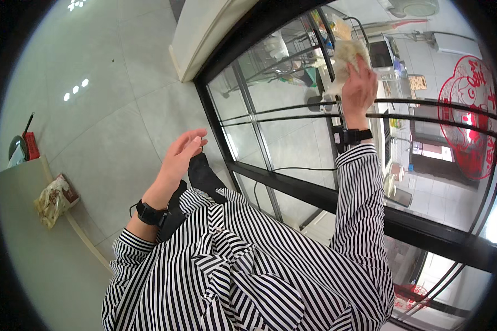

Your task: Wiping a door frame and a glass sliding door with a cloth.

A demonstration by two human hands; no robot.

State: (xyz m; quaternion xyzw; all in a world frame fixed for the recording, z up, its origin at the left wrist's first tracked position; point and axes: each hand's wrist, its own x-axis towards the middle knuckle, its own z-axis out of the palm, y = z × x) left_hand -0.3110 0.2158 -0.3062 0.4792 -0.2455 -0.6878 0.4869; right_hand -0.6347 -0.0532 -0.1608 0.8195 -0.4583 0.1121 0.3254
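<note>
My right hand (pixel 359 89) is pressed flat over a pale, crumpled cloth (pixel 348 56) against a glass door panel (pixel 290 95) with a black frame. Part of the cloth spreads past my fingertips and down beside the hand. Low in front of my body hangs my left hand (pixel 186 151), fingers loosely curled and apart, with nothing in it. It is beside the door's frame, not visibly touching it. A black strap circles each wrist. Red decorations (pixel 468 118) show on the glass at the right.
Thin black bars (pixel 298 108) cross the glass. Through it appear a wire rack, a microwave and kitchen items. A pale cabinet or wall edge (pixel 207 37) adjoins the frame. At the left, a plastic bag (pixel 56 200) lies at the edge of a pale surface (pixel 33 244), above the tiled floor (pixel 103 111).
</note>
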